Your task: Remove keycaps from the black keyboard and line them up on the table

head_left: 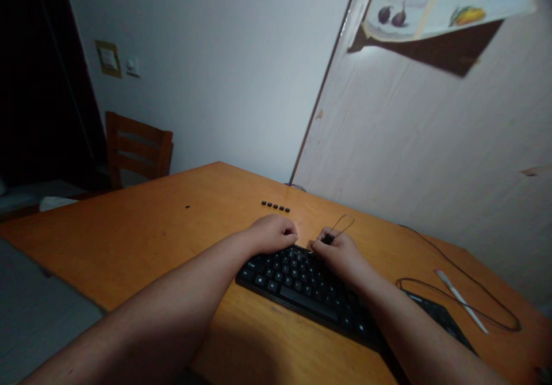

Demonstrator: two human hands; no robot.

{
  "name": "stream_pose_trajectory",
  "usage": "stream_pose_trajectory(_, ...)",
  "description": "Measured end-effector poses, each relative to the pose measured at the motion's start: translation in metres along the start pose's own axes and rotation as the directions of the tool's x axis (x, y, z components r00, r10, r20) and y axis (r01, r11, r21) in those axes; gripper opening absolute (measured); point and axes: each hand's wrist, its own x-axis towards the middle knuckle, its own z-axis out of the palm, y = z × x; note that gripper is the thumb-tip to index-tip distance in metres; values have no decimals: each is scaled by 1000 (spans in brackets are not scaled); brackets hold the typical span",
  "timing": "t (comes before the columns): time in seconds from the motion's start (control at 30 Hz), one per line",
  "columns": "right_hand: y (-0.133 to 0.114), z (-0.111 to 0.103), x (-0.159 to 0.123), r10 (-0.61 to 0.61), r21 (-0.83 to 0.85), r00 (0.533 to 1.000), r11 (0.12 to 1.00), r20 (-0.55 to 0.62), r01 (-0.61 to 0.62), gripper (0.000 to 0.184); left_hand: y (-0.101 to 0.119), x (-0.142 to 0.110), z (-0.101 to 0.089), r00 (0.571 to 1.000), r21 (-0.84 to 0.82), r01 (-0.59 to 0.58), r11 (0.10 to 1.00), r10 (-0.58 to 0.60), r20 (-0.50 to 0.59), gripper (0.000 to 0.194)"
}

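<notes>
Right hand (340,254) clamps wire tool (328,239) between its fingers | keyboard (295,281) sits right below them | left hand (272,233) curls at keyboard's far edge, can't tell if it's gripping!

There are two hands (273,234), one keyboard (297,284), one wire loop (346,215), six loose black pieces (275,206) and one chair (138,146).

Keyboard (297,284) partly hidden under right forearm (399,310). Dark piece (187,207) left of keyboard — too small to tell. Poster (435,8) beyond keyboard, higher up — cut off by top edge.
</notes>
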Motion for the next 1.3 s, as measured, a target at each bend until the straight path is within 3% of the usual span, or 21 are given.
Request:
stream_pose_trajectory(0.17,-6,-1,-3,74,134,997,988,-17,-71,14,-3,0,4,999,-74,12,997,-9,34,25)
stream_pose_trajectory(0.5,-11,-5,-5,157,216,987,965,-32,-147,11,-3,0,5,999,-131,30,991,-27,23,20)
stream_pose_trajectory(0.7,-13,-7,-3,154,236,988,961,-28,-143,18,-3,0,4,999,-120,27,992,-23,38,21)
stream_pose_trajectory(0.83,-19,-12,-5,70,252,997,966,-13,-64,28,-2,-1,3,998,-105,27,994,-22,51,23)
stream_pose_trajectory(0.97,-21,-23,-6,-115,-13,988,993,99,117,40,-1,-1,2,998,-109,19,994,-13,58,24)
stream_pose_trajectory(1.07,-20,-31,-6,-271,-293,934,897,231,332,30,-1,0,3,999,-110,12,994,-7,48,23)
stream_pose_trajectory(1.17,-21,-35,-9,-287,-453,904,792,316,410,23,-3,0,4,999,-125,8,992,-4,32,21)
stream_pose_trajectory(1.3,-24,-32,-15,-245,-560,914,729,324,394,21,-5,0,5,1000,-134,3,991,0,23,21)
